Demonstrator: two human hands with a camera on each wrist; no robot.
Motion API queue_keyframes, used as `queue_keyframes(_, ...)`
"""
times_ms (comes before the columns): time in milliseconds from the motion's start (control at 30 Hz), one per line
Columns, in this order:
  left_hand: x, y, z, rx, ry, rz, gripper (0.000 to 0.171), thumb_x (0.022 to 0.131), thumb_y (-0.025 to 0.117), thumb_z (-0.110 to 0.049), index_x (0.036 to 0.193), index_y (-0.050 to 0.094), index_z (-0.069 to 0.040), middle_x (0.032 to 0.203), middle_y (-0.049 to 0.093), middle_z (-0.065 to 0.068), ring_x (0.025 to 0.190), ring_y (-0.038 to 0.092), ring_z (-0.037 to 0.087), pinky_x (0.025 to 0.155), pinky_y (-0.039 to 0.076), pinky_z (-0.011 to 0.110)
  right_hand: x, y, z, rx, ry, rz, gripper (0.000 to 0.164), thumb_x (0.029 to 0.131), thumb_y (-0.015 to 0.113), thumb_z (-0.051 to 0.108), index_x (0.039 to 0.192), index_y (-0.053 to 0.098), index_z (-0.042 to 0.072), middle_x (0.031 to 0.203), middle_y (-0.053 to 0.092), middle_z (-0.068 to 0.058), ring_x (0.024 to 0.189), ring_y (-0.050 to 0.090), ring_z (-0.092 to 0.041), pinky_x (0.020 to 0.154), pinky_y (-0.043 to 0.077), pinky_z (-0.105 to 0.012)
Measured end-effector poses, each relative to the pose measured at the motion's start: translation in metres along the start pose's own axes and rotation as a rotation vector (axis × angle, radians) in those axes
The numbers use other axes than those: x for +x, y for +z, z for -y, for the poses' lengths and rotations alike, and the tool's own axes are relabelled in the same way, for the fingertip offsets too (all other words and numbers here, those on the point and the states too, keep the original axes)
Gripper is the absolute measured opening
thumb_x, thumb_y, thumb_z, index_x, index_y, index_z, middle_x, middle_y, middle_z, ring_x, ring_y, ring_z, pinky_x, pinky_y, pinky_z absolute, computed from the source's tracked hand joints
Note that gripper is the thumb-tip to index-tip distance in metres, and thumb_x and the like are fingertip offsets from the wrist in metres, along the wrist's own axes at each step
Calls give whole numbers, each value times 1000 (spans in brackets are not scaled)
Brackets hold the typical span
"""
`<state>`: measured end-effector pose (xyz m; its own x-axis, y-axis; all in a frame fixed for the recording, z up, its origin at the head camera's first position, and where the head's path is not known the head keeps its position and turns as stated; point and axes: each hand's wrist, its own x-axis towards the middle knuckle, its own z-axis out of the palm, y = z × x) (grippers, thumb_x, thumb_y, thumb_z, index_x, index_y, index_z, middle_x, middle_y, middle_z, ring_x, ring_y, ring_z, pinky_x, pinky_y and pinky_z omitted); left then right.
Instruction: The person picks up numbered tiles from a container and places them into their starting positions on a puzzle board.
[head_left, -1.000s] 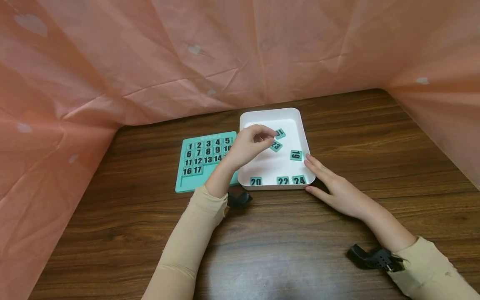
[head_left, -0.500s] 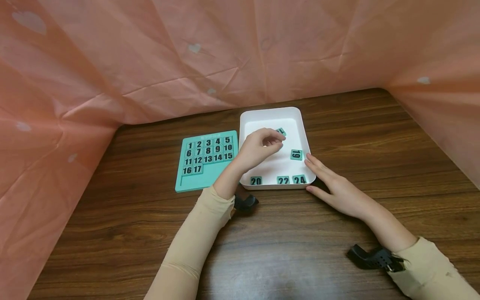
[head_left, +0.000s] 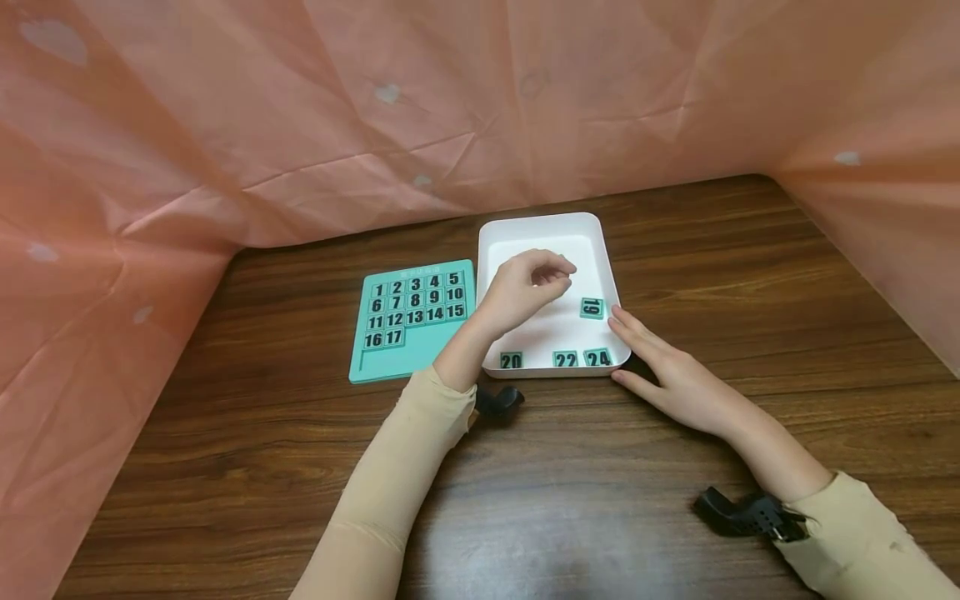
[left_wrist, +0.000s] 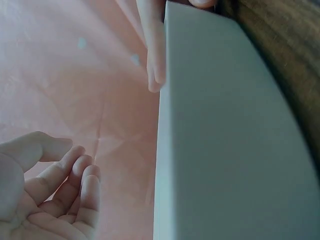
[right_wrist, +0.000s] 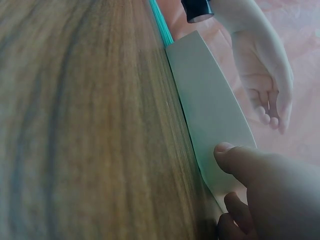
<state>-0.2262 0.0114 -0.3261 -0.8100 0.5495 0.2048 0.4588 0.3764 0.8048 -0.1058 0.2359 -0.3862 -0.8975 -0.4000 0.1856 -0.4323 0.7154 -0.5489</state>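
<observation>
Observing two bare hands working at a white tray (head_left: 555, 332) on the brown wood-grain desk (head_left: 247, 450). We find the left hand (head_left: 522, 287) above the tray, its fingers loosely bent, the thumb tip near the index fingertip; the spacing is narrow, and in the left wrist view we see it holding nothing. What lies hidden behind those fingers in the head view, we cannot tell. We record the right hand (head_left: 670, 379) at the tray's near right corner, fingers extended against the right side, thumb set apart and touching the near wall. In the tray we count four numbered teal tiles in sight: tile 19 (head_left: 592, 308) turned sideways near the right wall, then tile 20 (head_left: 512, 360), tile 22 (head_left: 566, 359) and tile 24 (head_left: 597, 357) along the near wall, the last two just beside each other. Just left of the tray we log a teal board (head_left: 420, 348) lying flat, numbers 1 to 17 set in rows, 16 and 17 lowest. Both forearms wear beige sleeves (head_left: 393, 467). Behind the desk we note a pink cloth (head_left: 337, 100) with pale hearts.
</observation>
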Motion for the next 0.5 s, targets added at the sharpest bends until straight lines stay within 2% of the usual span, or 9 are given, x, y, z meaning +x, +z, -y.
queue_keyframes(133, 7, -4, -3, -17, -12, -46, 17, 90, 63, -13, 105, 70, -7, 93, 66, 0, 84, 59, 10, 76, 47, 20, 0, 0, 0, -11, -15, -11, 66, 96, 59, 25, 152, 25, 15, 158, 15, -6, 140, 24, -28, 101, 34, -55)
queue_keyframes(267, 13, -7, -7, -40, 7, -77, 15, 90, 64, -12, 102, 70, -7, 91, 66, -1, 84, 60, 10, 78, 47, 21, 0, 0, 0, -14, -23, -14, 66, 96, 59, 24, 152, 25, 15, 158, 15, -6, 140, 24, -28, 101, 33, -54)
queue_keyframes(400, 19, -11, -9, -51, 25, -84, 15, 90, 64, -10, 103, 70, -6, 92, 67, 1, 84, 61, 10, 79, 47, 20, 0, 0, -1, -18, -33, -19, 66, 96, 59, 23, 152, 25, 14, 158, 16, -7, 140, 25, -28, 102, 33, -53)
queue_keyframes(500, 24, -14, -9, -70, 9, -77, 16, 90, 63, -10, 104, 69, -5, 93, 66, 2, 86, 60, 11, 79, 47, 21, -1, 0, -2, -21, -33, -19, 67, 96, 59, 23, 153, 24, 15, 158, 15, -7, 140, 25, -28, 101, 34, -53)
